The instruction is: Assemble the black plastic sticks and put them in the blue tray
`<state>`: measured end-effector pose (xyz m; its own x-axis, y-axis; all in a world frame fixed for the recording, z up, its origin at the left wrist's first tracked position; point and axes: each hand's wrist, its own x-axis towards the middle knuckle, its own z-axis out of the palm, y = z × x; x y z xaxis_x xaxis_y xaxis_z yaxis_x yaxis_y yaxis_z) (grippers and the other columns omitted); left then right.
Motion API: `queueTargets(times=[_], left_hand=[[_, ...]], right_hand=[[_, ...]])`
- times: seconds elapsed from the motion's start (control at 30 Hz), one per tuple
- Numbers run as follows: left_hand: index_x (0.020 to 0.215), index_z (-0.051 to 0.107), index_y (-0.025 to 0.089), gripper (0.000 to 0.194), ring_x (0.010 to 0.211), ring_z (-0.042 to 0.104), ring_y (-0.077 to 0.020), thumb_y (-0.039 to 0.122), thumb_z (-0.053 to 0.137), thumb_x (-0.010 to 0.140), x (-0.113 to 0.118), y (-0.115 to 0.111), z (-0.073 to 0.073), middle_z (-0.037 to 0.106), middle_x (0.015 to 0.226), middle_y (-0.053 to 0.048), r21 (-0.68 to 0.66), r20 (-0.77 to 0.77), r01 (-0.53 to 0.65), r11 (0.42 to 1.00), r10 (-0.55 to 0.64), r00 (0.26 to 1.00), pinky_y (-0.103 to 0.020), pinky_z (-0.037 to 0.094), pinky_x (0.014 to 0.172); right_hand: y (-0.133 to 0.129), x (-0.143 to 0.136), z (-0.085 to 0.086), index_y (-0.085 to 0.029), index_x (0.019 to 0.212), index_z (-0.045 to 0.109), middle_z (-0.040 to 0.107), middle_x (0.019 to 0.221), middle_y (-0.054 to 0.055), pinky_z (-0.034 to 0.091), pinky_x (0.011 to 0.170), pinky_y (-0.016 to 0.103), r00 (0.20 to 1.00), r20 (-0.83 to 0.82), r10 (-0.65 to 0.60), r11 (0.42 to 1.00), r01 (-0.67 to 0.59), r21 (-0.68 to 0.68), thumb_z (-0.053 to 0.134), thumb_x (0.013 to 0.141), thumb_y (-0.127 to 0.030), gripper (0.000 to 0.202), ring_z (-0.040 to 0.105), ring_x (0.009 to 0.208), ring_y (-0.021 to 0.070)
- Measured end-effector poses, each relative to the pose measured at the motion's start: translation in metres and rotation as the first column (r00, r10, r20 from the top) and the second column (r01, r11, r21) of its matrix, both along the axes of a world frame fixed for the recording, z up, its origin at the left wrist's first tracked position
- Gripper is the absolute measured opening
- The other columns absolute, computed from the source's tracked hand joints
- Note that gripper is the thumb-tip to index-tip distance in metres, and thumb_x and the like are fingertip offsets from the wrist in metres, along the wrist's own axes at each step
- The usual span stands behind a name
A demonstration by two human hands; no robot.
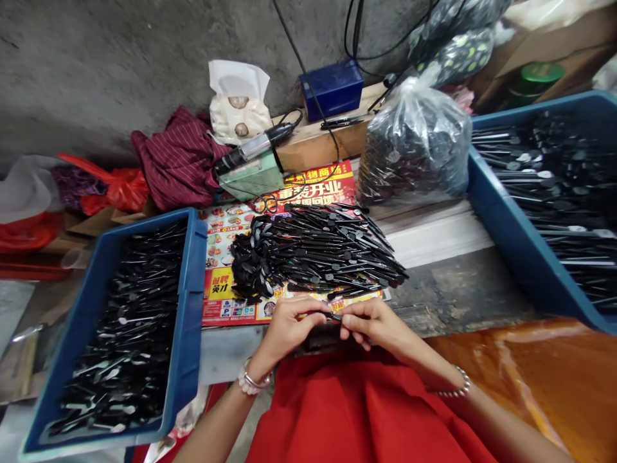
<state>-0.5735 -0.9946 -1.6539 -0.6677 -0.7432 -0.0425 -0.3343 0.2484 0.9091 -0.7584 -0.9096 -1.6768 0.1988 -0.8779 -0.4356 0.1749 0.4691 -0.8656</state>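
Just in front of my red apron (337,411), both hands meet at one small black piece (332,316). My left hand (296,325) pinches one end between thumb and fingers. The other end is in the closed fingertips of my right hand (369,323). Most of the piece is hidden by the fingers, so its full shape does not show. Beyond the hands lies a heap of thin black sticks (322,247), some with flat round ends. A cluster of small flat black pieces (255,257) sits at its left. Under them is a printed flyer (226,312).
A blue bin (190,321) of black sticks stands left, another blue bin (496,212) right. Behind the heap are a filled clear plastic bag (417,145), a handheld tool (255,146) with a cord on a green box (255,177), a tissue pack (238,119) and a dark-blue box (332,90).
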Motion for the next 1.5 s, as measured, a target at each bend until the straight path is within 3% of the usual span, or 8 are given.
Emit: queueTargets(times=[0.23, 0.33, 0.4, 0.53, 0.77, 1.07, 1.23, 1.5], left_hand=[[0.088, 0.078, 0.023, 0.014, 0.076, 0.068, -0.0182, 0.017, 0.066, 0.082, 0.007, 0.002, -0.006, 0.075, 0.081, -0.005, -0.166, -0.009, 0.039, 0.985, -0.041, 0.999, -0.03, 0.05, 0.077], [0.088, 0.077, 0.024, 0.015, 0.076, 0.068, -0.0185, 0.017, 0.066, 0.082, 0.007, 0.005, -0.005, 0.075, 0.082, -0.005, -0.166, -0.024, 0.016, 0.986, -0.02, 1.0, -0.03, 0.051, 0.077], [0.087, 0.077, 0.024, 0.015, 0.077, 0.068, -0.0192, 0.016, 0.066, 0.08, 0.006, 0.007, -0.004, 0.075, 0.082, -0.004, -0.153, -0.042, -0.028, 0.988, 0.022, 0.999, -0.031, 0.051, 0.078], [0.091, 0.077, 0.024, 0.021, 0.085, 0.069, -0.0205, 0.013, 0.066, 0.077, 0.005, 0.013, -0.002, 0.076, 0.087, -0.003, -0.168, -0.071, -0.159, 0.973, 0.149, 0.986, -0.032, 0.051, 0.085], [0.086, 0.077, 0.024, 0.019, 0.08, 0.069, -0.0186, 0.01, 0.067, 0.077, 0.006, 0.016, 0.001, 0.076, 0.083, -0.002, -0.141, -0.116, -0.146, 0.979, 0.13, 0.985, -0.029, 0.052, 0.08], [0.084, 0.078, 0.022, 0.015, 0.075, 0.068, -0.0192, 0.011, 0.069, 0.077, 0.007, 0.013, 0.003, 0.075, 0.077, -0.005, -0.099, -0.195, -0.068, 0.993, 0.047, 0.98, -0.032, 0.053, 0.075], [0.087, 0.075, 0.02, 0.015, 0.078, 0.068, -0.0176, 0.009, 0.069, 0.078, 0.009, 0.014, 0.0, 0.074, 0.08, -0.005, -0.159, -0.188, -0.057, 0.986, 0.026, 0.982, -0.03, 0.053, 0.077], [0.098, 0.071, 0.019, 0.021, 0.084, 0.066, -0.0156, 0.008, 0.065, 0.081, 0.013, 0.018, -0.004, 0.074, 0.089, -0.003, -0.246, -0.212, -0.076, 0.966, 0.023, 0.977, -0.027, 0.052, 0.081]], right_hand=[[0.006, 0.007, 0.003, -0.015, 0.067, 0.064, 0.056, 0.051, -0.001, 0.036, 0.04, 0.019, 0.98, -0.195, -0.025, 0.997, 0.011, -0.073, 0.056, 0.083, -0.038, 0.029, 0.044, 0.039, 0.0072], [0.011, 0.01, 0.007, -0.016, 0.071, 0.066, 0.06, 0.056, 0.001, 0.04, 0.043, 0.02, 0.933, -0.354, -0.073, 0.977, -0.004, -0.211, 0.049, 0.089, -0.031, 0.029, 0.051, 0.044, 0.0097], [0.015, 0.013, 0.009, -0.017, 0.081, 0.069, 0.066, 0.063, 0.003, 0.044, 0.049, 0.023, 0.852, -0.481, -0.204, 0.905, -0.023, -0.424, 0.048, 0.092, -0.025, 0.026, 0.057, 0.051, 0.0124], [0.02, 0.017, 0.01, -0.015, 0.108, 0.065, 0.069, 0.078, 0.007, 0.049, 0.059, 0.026, 0.635, -0.603, -0.482, 0.663, -0.185, -0.725, 0.045, 0.094, -0.015, 0.025, 0.063, 0.065, 0.0163], [0.023, 0.019, 0.013, -0.014, 0.124, 0.054, 0.07, 0.084, 0.009, 0.053, 0.063, 0.027, 0.534, -0.612, -0.584, 0.515, -0.339, -0.787, 0.043, 0.09, -0.001, 0.037, 0.065, 0.071, 0.0176], [0.026, 0.017, 0.008, -0.015, 0.142, 0.04, 0.071, 0.093, 0.011, 0.056, 0.069, 0.032, 0.54, -0.595, -0.596, 0.472, -0.364, -0.803, 0.045, 0.087, 0.003, 0.058, 0.066, 0.077, 0.0202], [0.026, 0.014, 0.002, -0.015, 0.14, 0.044, 0.071, 0.096, 0.011, 0.056, 0.069, 0.032, 0.555, -0.603, -0.574, 0.469, -0.381, -0.797, 0.045, 0.088, 0.001, 0.054, 0.065, 0.078, 0.0194], [0.022, 0.005, 0.005, -0.007, 0.127, 0.055, 0.07, 0.101, 0.015, 0.056, 0.074, 0.035, 0.562, -0.559, -0.609, 0.381, -0.411, -0.828, 0.046, 0.087, 0.002, 0.042, 0.065, 0.087, 0.0223]])
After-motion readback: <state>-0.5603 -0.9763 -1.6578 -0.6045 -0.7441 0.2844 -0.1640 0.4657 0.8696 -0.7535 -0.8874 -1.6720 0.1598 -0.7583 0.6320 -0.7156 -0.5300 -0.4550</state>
